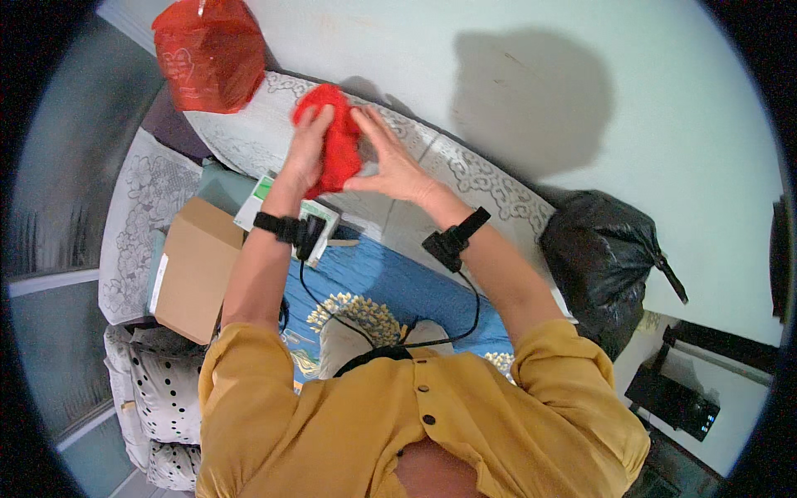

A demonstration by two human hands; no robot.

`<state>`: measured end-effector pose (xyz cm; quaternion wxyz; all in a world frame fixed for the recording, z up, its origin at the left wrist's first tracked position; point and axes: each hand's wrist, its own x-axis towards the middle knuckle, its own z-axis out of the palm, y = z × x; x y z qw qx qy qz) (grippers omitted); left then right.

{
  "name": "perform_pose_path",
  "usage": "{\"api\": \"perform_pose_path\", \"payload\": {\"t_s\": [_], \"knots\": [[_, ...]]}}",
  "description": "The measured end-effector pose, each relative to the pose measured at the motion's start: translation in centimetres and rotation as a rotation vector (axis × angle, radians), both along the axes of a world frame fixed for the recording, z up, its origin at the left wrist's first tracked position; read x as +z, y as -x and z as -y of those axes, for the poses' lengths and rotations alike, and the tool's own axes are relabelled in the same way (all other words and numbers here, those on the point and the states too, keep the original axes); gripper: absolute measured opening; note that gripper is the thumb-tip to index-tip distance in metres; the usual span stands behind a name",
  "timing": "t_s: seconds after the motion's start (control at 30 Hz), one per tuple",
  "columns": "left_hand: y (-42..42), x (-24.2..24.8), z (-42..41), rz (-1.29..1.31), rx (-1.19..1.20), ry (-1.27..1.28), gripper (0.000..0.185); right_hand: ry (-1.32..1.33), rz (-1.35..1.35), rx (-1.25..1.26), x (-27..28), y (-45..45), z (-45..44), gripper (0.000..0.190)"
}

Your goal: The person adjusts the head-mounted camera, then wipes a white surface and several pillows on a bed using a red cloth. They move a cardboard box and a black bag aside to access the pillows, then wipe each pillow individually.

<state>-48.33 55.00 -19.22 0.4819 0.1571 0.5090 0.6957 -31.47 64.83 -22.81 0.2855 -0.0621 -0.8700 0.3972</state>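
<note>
A crumpled red bundle (339, 146), soft and slightly blurred, is held up in front of the sofa back. My left hand (306, 146) grips it from the left, fingers curled over its front. On the other side my right hand (398, 159) is spread wide; its fingertips and thumb tip are at the bundle's right edge, with a gap before the palm. Whether the bundle is cloth or a thin bag cannot be told. Each wrist wears a black strap with a small device, and black cables run from these toward my waist.
A red plastic bag (212, 62) sits on the sofa back's lace-patterned cover (492, 180) at upper left. Below are a brown cardboard box (202, 267) and a white-green box (327, 218) on blue patterned fabric (405, 267). A tied black plastic bag (598, 249) stands right, by the wall.
</note>
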Motion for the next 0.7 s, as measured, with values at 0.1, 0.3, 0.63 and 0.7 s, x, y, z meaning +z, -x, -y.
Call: {"api": "perform_pose_path", "payload": {"t_s": [0.1,0.3,0.63,0.7], "knots": [[-6.9,-0.1,0.4,-0.026,-0.273,-0.155,0.050,0.537,-0.065,-0.117,1.4,-3.9,1.0,0.082],[-6.7,-2.4,2.2,-1.696,-0.317,0.279,0.065,-0.102,0.118,-0.963,1.1,-21.9,-1.0,0.050],[-4.4,-7.1,4.6,-1.773,-0.425,0.654,0.083,-0.145,0.189,-0.254,-1.8,-5.5,3.4,0.048],[-2.4,-7.1,5.6,-1.666,-0.308,0.707,0.084,-0.262,0.200,-0.303,-0.6,-6.9,2.8,0.048]]}}
